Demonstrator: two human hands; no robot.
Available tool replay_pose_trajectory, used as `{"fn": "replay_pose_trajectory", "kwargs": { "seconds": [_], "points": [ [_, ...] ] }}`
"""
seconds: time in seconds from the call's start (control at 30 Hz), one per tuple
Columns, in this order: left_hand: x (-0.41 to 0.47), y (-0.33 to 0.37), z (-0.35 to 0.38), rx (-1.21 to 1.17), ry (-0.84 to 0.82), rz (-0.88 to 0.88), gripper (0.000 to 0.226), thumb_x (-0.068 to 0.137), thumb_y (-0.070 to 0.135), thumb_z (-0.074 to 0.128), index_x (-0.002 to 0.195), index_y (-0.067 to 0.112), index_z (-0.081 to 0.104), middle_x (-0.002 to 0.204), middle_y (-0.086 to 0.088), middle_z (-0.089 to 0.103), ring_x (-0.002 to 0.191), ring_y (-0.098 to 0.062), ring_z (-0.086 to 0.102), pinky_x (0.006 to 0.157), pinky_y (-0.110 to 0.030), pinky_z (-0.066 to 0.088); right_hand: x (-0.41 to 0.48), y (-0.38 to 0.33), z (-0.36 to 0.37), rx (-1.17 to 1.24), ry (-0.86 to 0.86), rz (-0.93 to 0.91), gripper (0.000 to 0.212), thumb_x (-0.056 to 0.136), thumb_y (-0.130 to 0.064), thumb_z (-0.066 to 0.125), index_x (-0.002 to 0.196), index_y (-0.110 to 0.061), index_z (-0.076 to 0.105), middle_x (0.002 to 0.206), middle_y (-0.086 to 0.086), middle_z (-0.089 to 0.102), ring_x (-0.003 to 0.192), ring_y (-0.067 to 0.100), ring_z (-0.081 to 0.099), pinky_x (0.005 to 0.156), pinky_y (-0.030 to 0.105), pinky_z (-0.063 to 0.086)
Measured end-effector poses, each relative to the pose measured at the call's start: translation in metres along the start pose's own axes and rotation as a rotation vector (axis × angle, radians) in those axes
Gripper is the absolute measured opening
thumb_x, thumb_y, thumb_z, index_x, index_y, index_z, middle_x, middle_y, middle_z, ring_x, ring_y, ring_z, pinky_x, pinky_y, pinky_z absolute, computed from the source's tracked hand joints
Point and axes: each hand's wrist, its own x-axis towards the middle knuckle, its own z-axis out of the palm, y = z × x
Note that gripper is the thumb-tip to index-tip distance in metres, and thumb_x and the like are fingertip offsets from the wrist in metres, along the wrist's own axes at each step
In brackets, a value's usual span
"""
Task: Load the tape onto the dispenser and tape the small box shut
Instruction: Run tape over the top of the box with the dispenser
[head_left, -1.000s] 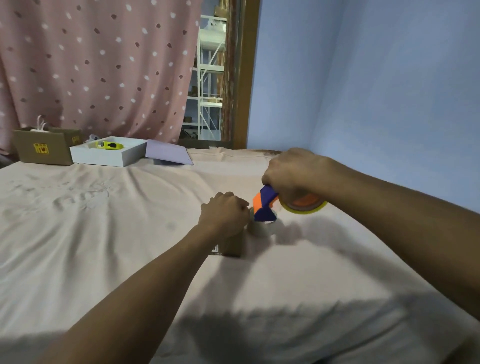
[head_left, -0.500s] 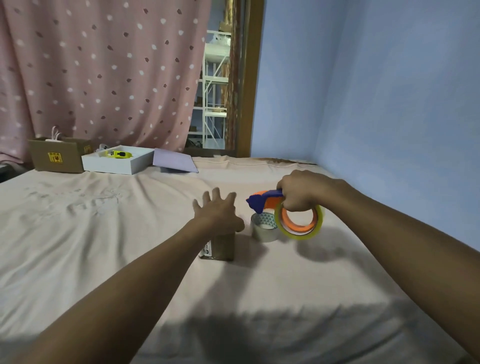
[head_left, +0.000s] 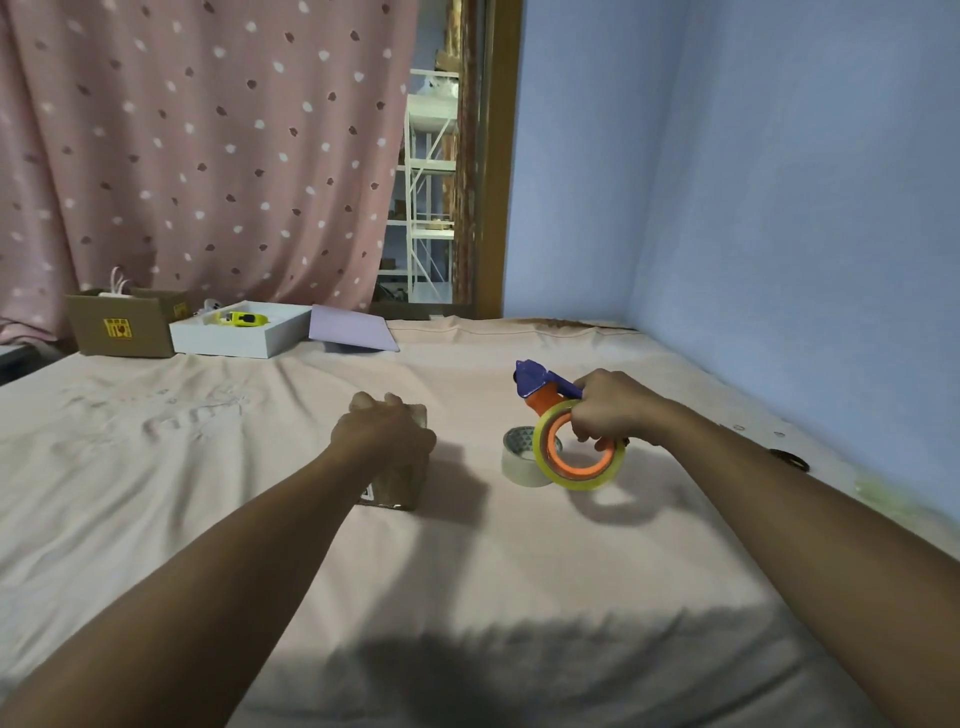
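Note:
The small brown cardboard box stands on the pink sheet in the middle. My left hand lies on top of it with fingers curled over its top, hiding most of it. To the right, my right hand grips the blue and orange tape dispenser, which carries a yellowish tape roll on its orange hub. The dispenser is lifted and tilted, clear of the box. A second, whitish tape roll rests on the sheet just behind the loaded one.
At the back left sit a brown carton, a white tray holding a yellow object, and a lilac lid. The blue wall runs close along the right. A dark small item lies near it.
My right hand pulled the dispenser away from the box to the right and lifted it. My left hand went from a fist to spread fingers, then curled over the box top.

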Motion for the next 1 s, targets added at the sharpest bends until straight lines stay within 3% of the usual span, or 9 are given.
{"fn": "replay_pose_trajectory", "kwargs": {
  "seconds": [0.07,0.17,0.23,0.33,0.4,0.6,0.7,0.8,1.0],
  "points": [
    [0.005,-0.005,0.002,0.052,-0.025,-0.054,0.080,0.088,0.044,0.053,0.157,0.017,0.022,0.163,-0.024,0.012,0.143,-0.050,0.034,0.107,-0.048,0.037,-0.001,0.002,0.003,0.039,0.006,-0.003,0.022,0.076,-0.005,0.067,0.097,-0.009,0.068,0.093,0.018,0.073,0.083,0.036,0.076,0.078,0.044,0.062],
    [0.010,-0.010,0.006,0.241,0.093,0.045,0.096,0.092,0.071,0.042,0.163,0.017,0.007,0.171,-0.017,-0.013,0.154,-0.049,0.012,0.122,-0.053,0.014,-0.002,0.003,0.009,0.095,0.020,-0.014,0.015,0.076,-0.004,0.067,0.086,-0.015,0.063,0.088,0.013,0.071,0.072,0.032,0.075,0.066,0.037,0.059],
    [0.010,-0.010,0.009,0.343,0.202,0.173,0.091,0.094,0.071,0.040,0.162,0.016,0.016,0.172,-0.018,0.000,0.156,-0.044,0.008,0.124,-0.054,0.009,-0.003,0.003,0.013,0.121,0.014,-0.023,0.016,0.079,-0.004,0.067,0.082,-0.017,0.060,0.086,0.011,0.069,0.067,0.028,0.072,0.061,0.032,0.054],
    [0.009,-0.008,0.013,0.315,0.154,0.208,0.068,0.096,0.054,0.047,0.152,0.017,0.036,0.156,-0.014,0.040,0.145,-0.038,0.034,0.116,-0.051,0.027,-0.004,0.003,0.021,0.157,-0.020,-0.026,0.017,0.081,-0.004,0.067,0.084,-0.018,0.060,0.083,0.009,0.068,0.065,0.026,0.070,0.059,0.030,0.054],
    [0.006,-0.009,0.014,0.262,0.118,0.189,0.061,0.093,0.037,0.047,0.149,0.016,0.036,0.145,-0.014,0.047,0.137,-0.038,0.042,0.108,-0.049,0.036,-0.003,0.006,0.025,0.201,-0.040,-0.014,0.018,0.078,-0.002,0.069,0.088,-0.016,0.063,0.083,0.010,0.069,0.065,0.024,0.069,0.060,0.032,0.056],
    [0.010,-0.024,0.027,0.294,0.251,0.129,0.068,0.092,0.030,0.036,0.159,0.019,0.024,0.155,-0.017,0.038,0.141,-0.041,0.034,0.113,-0.050,0.029,-0.002,0.025,0.027,0.339,0.001,0.099,0.026,0.071,-0.003,0.067,0.095,-0.012,0.062,0.075,0.008,0.068,0.065,0.022,0.064,0.061,0.033,0.051],
    [0.010,-0.027,0.032,0.362,0.287,0.058,0.071,0.099,0.032,0.036,0.164,0.018,0.010,0.166,-0.027,0.019,0.148,-0.048,0.024,0.118,-0.054,0.026,-0.001,0.039,0.025,0.351,0.042,0.206,0.018,0.064,-0.002,0.065,0.081,-0.007,0.061,0.064,0.012,0.062,0.059,0.027,0.059,0.056,0.032,0.047],
    [0.008,-0.027,0.031,0.392,0.310,0.036,0.069,0.105,0.040,0.038,0.163,0.017,0.010,0.166,-0.031,0.016,0.148,-0.055,0.024,0.118,-0.057,0.028,-0.004,0.054,0.024,0.341,0.075,0.305,0.010,0.063,0.000,0.064,0.067,-0.007,0.059,0.050,0.007,0.055,0.050,0.025,0.054,0.047,0.024,0.042],
    [0.003,-0.022,0.028,0.403,0.268,0.016,0.071,0.100,0.035,0.040,0.163,0.015,0.014,0.165,-0.031,0.020,0.148,-0.057,0.023,0.119,-0.058,0.025,0.000,0.080,0.038,0.370,0.065,0.438,0.019,0.063,-0.002,0.065,0.082,-0.004,0.066,0.084,0.018,0.064,0.077,0.033,0.062,0.067,0.036,0.052]
  ]
}}
